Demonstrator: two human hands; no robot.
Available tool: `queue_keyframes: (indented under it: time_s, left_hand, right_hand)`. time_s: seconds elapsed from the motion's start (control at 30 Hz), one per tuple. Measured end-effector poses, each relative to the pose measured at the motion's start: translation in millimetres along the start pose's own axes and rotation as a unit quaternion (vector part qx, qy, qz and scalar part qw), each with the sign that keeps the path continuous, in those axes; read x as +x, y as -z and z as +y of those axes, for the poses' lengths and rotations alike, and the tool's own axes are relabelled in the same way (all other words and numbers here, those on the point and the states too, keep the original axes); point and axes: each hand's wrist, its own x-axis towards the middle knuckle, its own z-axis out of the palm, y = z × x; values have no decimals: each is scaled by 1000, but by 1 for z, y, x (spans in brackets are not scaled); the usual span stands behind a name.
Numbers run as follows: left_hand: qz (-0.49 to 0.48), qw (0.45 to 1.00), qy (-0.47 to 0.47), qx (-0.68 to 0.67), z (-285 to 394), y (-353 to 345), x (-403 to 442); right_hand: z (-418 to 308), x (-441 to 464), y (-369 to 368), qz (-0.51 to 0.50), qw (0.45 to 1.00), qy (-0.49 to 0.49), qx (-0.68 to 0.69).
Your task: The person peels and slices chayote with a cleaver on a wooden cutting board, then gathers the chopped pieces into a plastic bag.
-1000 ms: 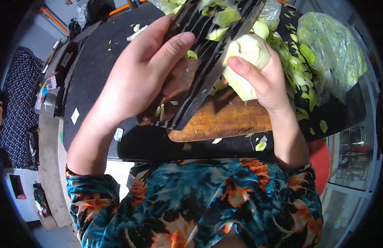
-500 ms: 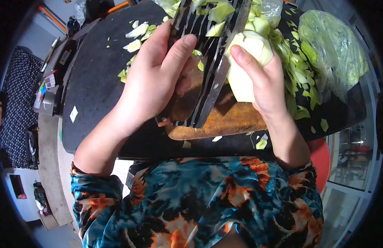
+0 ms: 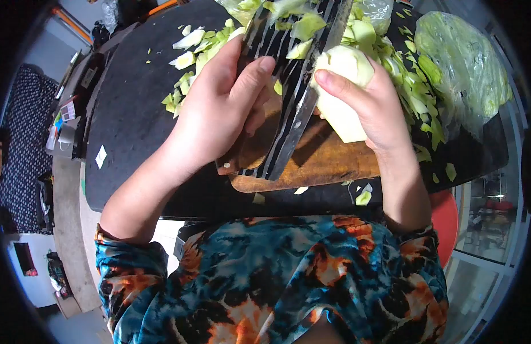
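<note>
My left hand (image 3: 225,97) is closed around the left side of a wide flat blade (image 3: 288,114) with dark and light stripes, its thumb lying across the face. Thin pale-green slices (image 3: 307,26) cling to the upper part of this blade. In my right hand (image 3: 380,103) is a peeled pale-green vegetable (image 3: 347,120) with flat cut facets, the thumb pressed on its near side. It sits right against the blade's long right edge. Beneath both lies a wooden cutting board (image 3: 311,166), partly covered.
Green slices and peelings (image 3: 411,92) are heaped on the right. A clear plastic bag (image 3: 463,74) of green pieces rests beyond them. More scraps (image 3: 188,57) are scattered at the left on the black table (image 3: 128,114). A red stool (image 3: 445,223) shows under the right edge.
My right hand and the vegetable have shifted slightly rightward and down along the blade's edge. The left hand and blade stay nearly in place. The hold of both hands is the same.
</note>
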Motion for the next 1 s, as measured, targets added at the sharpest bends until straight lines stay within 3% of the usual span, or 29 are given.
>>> queue_keyframes:
  time_s: [0.47, 1.0]
  left_hand:
    - [48, 999, 0, -14, -16, -7, -6]
    - [85, 987, -37, -129, -28, -33, -9]
  right_hand:
    - [17, -4, -19, 91, 994, 11, 51]
    - [26, -13, -30, 216, 965, 30, 143]
